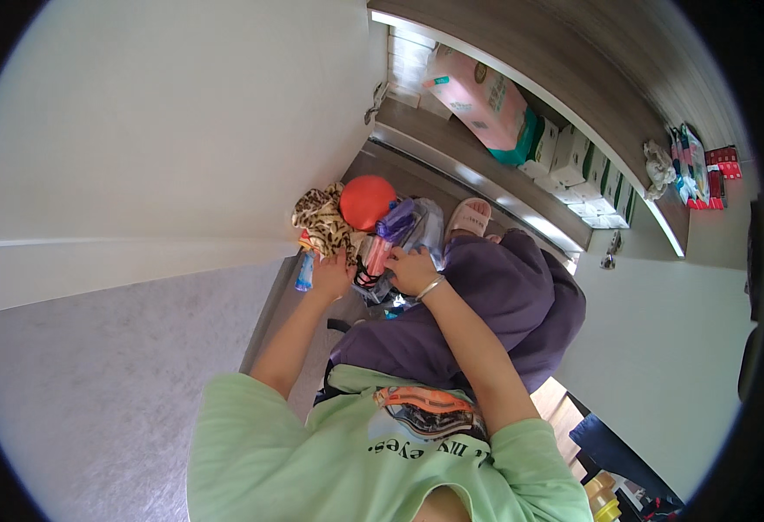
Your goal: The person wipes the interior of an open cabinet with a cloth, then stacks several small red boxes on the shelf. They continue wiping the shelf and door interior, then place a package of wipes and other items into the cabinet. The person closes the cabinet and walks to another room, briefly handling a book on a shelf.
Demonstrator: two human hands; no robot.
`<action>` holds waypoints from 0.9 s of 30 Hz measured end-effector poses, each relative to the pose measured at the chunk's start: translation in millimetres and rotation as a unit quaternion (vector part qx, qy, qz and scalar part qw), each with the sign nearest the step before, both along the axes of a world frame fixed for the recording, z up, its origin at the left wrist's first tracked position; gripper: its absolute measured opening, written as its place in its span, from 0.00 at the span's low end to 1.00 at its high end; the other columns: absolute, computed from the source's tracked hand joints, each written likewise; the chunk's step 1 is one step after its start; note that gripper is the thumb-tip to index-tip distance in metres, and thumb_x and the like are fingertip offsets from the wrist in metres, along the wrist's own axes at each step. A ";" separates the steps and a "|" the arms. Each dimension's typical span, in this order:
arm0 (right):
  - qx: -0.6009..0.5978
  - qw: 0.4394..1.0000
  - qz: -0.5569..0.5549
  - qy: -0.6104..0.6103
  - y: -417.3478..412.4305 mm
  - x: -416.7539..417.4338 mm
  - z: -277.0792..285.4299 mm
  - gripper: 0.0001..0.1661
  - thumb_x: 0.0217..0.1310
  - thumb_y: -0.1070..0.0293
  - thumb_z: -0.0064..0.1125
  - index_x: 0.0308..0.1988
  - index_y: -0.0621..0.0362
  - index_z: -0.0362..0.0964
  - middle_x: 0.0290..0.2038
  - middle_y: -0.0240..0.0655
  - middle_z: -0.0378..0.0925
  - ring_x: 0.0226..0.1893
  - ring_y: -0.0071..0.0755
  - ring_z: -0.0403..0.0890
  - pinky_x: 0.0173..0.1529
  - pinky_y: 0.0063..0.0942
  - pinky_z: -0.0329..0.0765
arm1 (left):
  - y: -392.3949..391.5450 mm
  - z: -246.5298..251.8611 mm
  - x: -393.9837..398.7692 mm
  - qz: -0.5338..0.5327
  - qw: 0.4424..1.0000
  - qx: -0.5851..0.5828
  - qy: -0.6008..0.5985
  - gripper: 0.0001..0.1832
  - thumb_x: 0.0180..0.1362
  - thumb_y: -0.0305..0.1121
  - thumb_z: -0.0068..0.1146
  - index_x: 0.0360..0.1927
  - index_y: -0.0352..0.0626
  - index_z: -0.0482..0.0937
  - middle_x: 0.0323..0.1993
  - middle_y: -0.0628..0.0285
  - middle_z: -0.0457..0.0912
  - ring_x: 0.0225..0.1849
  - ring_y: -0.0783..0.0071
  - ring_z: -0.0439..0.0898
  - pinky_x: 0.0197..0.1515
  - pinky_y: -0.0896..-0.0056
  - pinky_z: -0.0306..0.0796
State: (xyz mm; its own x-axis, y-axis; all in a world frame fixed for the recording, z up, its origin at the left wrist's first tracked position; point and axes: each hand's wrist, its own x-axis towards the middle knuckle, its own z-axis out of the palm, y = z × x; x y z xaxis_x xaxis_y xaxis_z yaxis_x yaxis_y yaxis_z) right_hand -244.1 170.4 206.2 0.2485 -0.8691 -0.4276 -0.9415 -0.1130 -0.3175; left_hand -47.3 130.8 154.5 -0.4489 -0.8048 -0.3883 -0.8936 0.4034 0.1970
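My left hand lies at the lower edge of a leopard-print cloth, beside a blue and white packet. My right hand, with a bracelet at the wrist, touches the heap near a pink cylindrical item and a clear plastic bag. Whether either hand grips anything is hidden by the fingers and the pile. A red ball-like object rests between the cloth and a rolled purple plastic item. Black cord and more crinkled plastic lie between my hands.
On the right, an open cabinet shelf holds a large pink and teal pack and several white tissue packs. A white panel stands at left. My slippered foot is beside the heap. Small packets sit on the upper shelf.
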 end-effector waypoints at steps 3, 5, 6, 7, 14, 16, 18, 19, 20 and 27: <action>0.034 0.995 0.057 0.075 -0.4 6.6 -7.1 0.17 0.44 0.59 0.53 0.38 0.47 0.72 0.45 0.31 0.67 0.42 0.39 0.72 0.48 0.49 0.59 | 21.5 -13.6 -2.8 0.000 1.000 -0.020 0.017 0.39 0.49 0.54 0.43 0.56 0.33 0.53 0.45 0.47 0.70 0.47 0.54 0.69 0.55 0.52 0.50; 0.069 0.988 0.083 0.107 2.8 12.9 -7.5 0.16 0.45 0.59 0.52 0.38 0.48 0.73 0.46 0.31 0.68 0.43 0.38 0.72 0.50 0.50 0.56 | 44.5 -21.5 -4.3 0.002 1.000 -0.017 0.012 0.43 0.47 0.56 0.44 0.57 0.31 0.50 0.48 0.45 0.66 0.49 0.54 0.67 0.55 0.51 0.51; 0.097 0.985 0.088 0.109 8.3 14.4 -3.7 0.16 0.45 0.59 0.51 0.38 0.49 0.74 0.46 0.31 0.68 0.43 0.37 0.72 0.50 0.52 0.55 | 60.2 -23.0 -7.2 0.002 1.000 -0.007 -0.001 0.45 0.46 0.57 0.44 0.57 0.30 0.48 0.50 0.44 0.64 0.51 0.54 0.65 0.54 0.51 0.51; 0.126 0.981 0.091 0.118 11.2 14.3 -2.9 0.16 0.46 0.59 0.51 0.38 0.49 0.74 0.46 0.31 0.69 0.44 0.37 0.72 0.51 0.53 0.54 | 72.2 -25.5 -10.0 0.002 1.000 0.002 -0.012 0.47 0.46 0.58 0.45 0.58 0.30 0.46 0.51 0.44 0.62 0.52 0.54 0.64 0.54 0.51 0.52; 0.280 0.942 0.087 0.166 26.2 2.9 -0.5 0.21 0.47 0.57 0.48 0.44 0.50 0.71 0.46 0.36 0.71 0.48 0.40 0.70 0.53 0.56 0.48 | 102.2 -39.3 -7.5 0.079 0.972 0.214 0.060 0.51 0.41 0.56 0.52 0.60 0.38 0.39 0.54 0.46 0.59 0.57 0.56 0.59 0.52 0.47 0.53; 0.279 0.942 0.097 0.160 28.8 -2.9 -11.7 0.24 0.44 0.54 0.50 0.44 0.50 0.70 0.46 0.38 0.70 0.48 0.45 0.69 0.52 0.55 0.50 | 94.4 -37.8 -4.0 0.060 0.978 0.197 0.040 0.50 0.42 0.54 0.52 0.61 0.40 0.39 0.54 0.48 0.59 0.57 0.57 0.58 0.52 0.45 0.52; 0.226 0.962 0.072 0.132 36.8 -7.4 -18.8 0.27 0.42 0.52 0.51 0.44 0.50 0.70 0.47 0.39 0.69 0.47 0.46 0.69 0.52 0.54 0.52 | 92.9 -26.1 -3.4 0.051 0.988 0.146 0.030 0.45 0.43 0.51 0.52 0.60 0.43 0.45 0.50 0.51 0.65 0.53 0.57 0.63 0.50 0.48 0.57; 0.199 0.971 0.061 0.119 37.5 -7.2 -17.7 0.28 0.41 0.51 0.52 0.44 0.50 0.69 0.48 0.39 0.68 0.47 0.46 0.69 0.52 0.53 0.53 | 88.7 -19.8 -1.5 0.046 0.988 0.139 0.058 0.42 0.42 0.50 0.53 0.58 0.42 0.49 0.48 0.52 0.67 0.50 0.56 0.66 0.48 0.51 0.60; 0.193 0.975 0.052 0.100 36.4 -7.6 -16.1 0.31 0.38 0.48 0.54 0.45 0.49 0.68 0.48 0.38 0.66 0.46 0.45 0.69 0.51 0.51 0.56 | 81.1 -15.1 1.4 0.040 0.987 0.132 0.087 0.39 0.42 0.49 0.53 0.56 0.42 0.54 0.46 0.52 0.69 0.47 0.56 0.68 0.46 0.54 0.62; 0.227 0.967 0.057 0.101 22.0 -1.9 -4.1 0.29 0.37 0.49 0.55 0.42 0.51 0.71 0.46 0.37 0.68 0.45 0.42 0.71 0.49 0.50 0.59 | 12.2 47.1 9.6 0.118 0.944 -0.027 0.307 0.27 0.45 0.41 0.55 0.48 0.40 0.66 0.40 0.53 0.72 0.43 0.54 0.71 0.44 0.62 0.65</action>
State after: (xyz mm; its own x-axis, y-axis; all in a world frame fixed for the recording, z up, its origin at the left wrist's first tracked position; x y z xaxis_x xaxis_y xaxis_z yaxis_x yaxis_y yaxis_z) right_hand -246.0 192.4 202.1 0.2025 -0.5520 -0.8089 -0.9793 -0.1114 -0.1692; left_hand -37.7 143.0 201.6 -0.3815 -0.9218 -0.0683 -0.6844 0.2320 0.6912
